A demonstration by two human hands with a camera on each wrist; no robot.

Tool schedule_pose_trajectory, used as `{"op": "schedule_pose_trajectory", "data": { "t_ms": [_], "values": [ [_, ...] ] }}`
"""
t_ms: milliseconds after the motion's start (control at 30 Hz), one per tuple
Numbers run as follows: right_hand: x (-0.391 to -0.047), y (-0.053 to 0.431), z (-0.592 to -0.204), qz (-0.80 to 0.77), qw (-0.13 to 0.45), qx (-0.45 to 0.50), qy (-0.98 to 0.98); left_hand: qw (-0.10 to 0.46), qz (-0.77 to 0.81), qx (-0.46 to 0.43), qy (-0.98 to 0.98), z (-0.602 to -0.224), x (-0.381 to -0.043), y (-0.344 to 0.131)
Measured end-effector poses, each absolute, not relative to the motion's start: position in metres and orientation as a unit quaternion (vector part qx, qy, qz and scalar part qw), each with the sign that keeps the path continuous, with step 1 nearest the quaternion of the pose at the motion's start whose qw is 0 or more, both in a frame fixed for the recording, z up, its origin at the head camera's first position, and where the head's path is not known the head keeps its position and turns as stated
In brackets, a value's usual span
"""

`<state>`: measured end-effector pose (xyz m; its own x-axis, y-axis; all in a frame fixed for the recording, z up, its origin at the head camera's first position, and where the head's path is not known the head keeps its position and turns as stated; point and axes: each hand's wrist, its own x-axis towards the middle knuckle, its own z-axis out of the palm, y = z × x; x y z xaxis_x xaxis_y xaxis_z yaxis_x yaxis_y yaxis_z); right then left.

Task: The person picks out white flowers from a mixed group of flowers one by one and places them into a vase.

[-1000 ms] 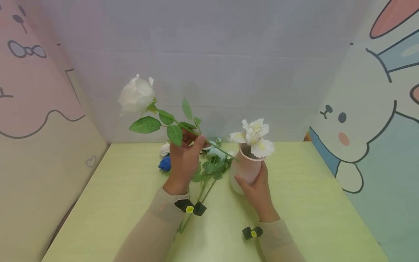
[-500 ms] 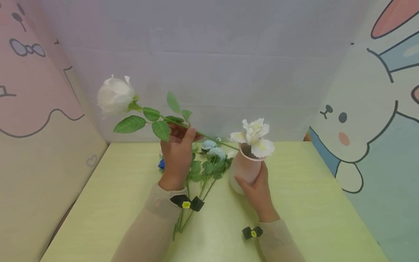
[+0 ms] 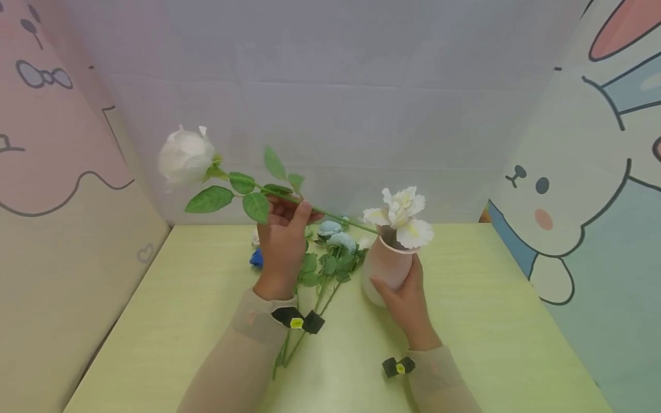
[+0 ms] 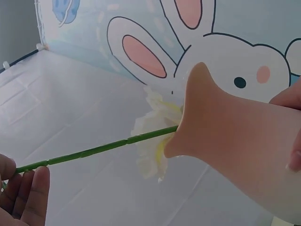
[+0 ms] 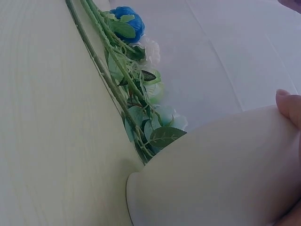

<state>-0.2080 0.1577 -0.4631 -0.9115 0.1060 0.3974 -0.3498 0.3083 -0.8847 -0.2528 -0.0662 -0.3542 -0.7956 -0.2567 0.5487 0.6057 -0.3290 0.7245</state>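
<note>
My left hand (image 3: 283, 246) pinches the green stem of a white rose (image 3: 187, 158) between thumb and fingers. The bloom points up and left, and the stem slopes down to the right. In the left wrist view the tip of the stem (image 4: 106, 149) reaches the mouth of a pinkish-white vase (image 4: 230, 136). A white iris (image 3: 401, 215) stands in that vase, its petals over the rim and its stem hidden inside. My right hand (image 3: 405, 298) grips the side of the vase, thumb at the front. In the right wrist view, the vase's base (image 5: 141, 197) is close over the table.
Several cut flowers lie on the yellow table (image 3: 490, 321) between my arms, among them a blue rose (image 5: 128, 23) and pale blue blooms (image 3: 341, 241). Their stems (image 3: 289, 350) run toward me. A white curtain (image 3: 330, 115) closes the back, and cartoon-printed panels flank both sides.
My left hand has moved left and slightly up with the rose, and the stem's lower end has gone from in front of the vase to its mouth. The right hand stays in place.
</note>
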Motion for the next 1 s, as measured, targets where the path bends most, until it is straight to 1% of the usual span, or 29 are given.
{"op": "schedule_pose_trajectory", "data": {
  "t_ms": [333,733,1000],
  "values": [
    [-0.208,0.158,-0.463,0.58,0.193,0.075,-0.788,0.251,-0.795,-0.194,-0.517,-0.358,-0.254,-0.055],
    [-0.209,0.158,-0.465,0.573,0.202,0.083,-0.789,0.21,-0.78,-0.208,-0.551,-0.367,-0.255,-0.035],
    [-0.227,0.167,-0.5,0.565,0.216,0.083,-0.792,0.202,-0.771,-0.211,-0.565,-0.372,-0.258,-0.022]
  ]
}}
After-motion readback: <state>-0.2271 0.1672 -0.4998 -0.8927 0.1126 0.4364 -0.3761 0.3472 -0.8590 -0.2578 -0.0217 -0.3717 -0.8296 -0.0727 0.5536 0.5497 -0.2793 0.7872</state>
